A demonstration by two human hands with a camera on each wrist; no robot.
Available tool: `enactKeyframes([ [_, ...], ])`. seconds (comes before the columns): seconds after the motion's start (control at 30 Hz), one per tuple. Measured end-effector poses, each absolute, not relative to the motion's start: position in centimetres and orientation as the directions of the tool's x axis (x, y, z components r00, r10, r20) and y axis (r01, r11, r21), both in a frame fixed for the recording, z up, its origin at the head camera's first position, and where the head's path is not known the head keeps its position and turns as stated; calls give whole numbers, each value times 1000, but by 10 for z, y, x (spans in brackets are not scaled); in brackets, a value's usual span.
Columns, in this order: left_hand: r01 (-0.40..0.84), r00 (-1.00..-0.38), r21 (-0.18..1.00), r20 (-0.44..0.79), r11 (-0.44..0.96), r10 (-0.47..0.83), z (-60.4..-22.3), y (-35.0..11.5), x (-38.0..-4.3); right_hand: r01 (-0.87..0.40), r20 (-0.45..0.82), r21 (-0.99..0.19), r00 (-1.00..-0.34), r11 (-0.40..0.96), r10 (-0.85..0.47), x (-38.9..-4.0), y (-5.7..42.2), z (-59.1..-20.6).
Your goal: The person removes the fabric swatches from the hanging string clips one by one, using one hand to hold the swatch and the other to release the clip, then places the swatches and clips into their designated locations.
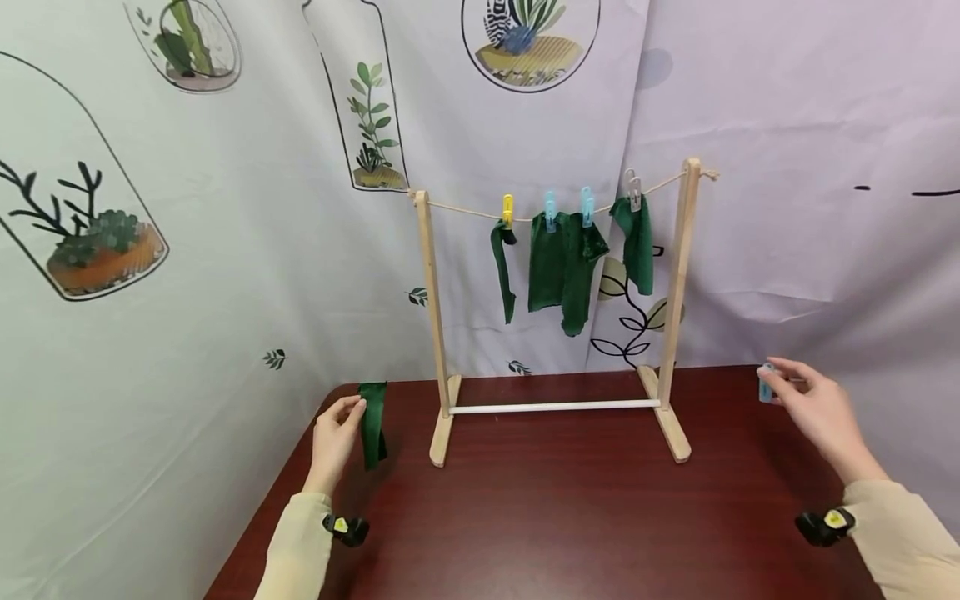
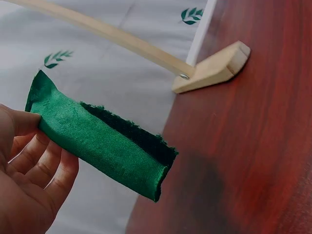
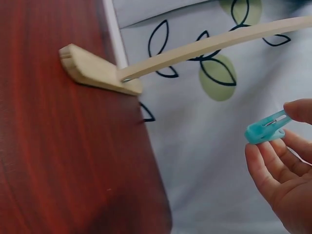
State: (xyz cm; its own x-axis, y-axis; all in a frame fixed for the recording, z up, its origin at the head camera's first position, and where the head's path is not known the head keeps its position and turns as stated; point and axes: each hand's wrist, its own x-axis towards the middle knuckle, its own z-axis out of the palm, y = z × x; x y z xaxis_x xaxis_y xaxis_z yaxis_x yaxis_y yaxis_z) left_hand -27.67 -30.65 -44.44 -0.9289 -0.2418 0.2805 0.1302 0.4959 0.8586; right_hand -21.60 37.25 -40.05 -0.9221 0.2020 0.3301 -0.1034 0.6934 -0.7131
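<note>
My left hand (image 1: 335, 442) pinches a strip of green cloth (image 1: 372, 427) by its upper edge, left of the wooden rack. In the left wrist view the cloth (image 2: 105, 141) looks folded over, with a frayed edge. Off to the right, a light blue clothespin (image 1: 766, 383) is held between the thumb and fingers of my right hand (image 1: 821, 412). The right wrist view shows this clothespin (image 3: 267, 128) closer, with its metal spring. Between the hands, green cloth pieces (image 1: 547, 262) hang from a string (image 1: 467, 211) by a yellow clothespin (image 1: 507, 210), two blue ones and a clear one (image 1: 634, 192).
The rack's left post (image 1: 432, 300) and right post (image 1: 679, 283) stand on wooden feet joined by a white bar (image 1: 555, 407). It stands near the back of a dark red table (image 1: 570, 508). Behind hangs a pale curtain (image 1: 247, 217) printed with plants.
</note>
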Motion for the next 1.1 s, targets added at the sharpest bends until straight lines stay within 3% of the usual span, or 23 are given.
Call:
enactKeyframes([
  [0.73, 97, -958, 884, 207, 456, -197, -474, -293, -305, -83, 267, -681, -954, 727, 141, -237, 353, -451],
  [1.1, 49, -974, 881, 146, 470, -171, -483, -283, -313, -38, 126, -700, -990, 713, 70, -243, 344, -468],
])
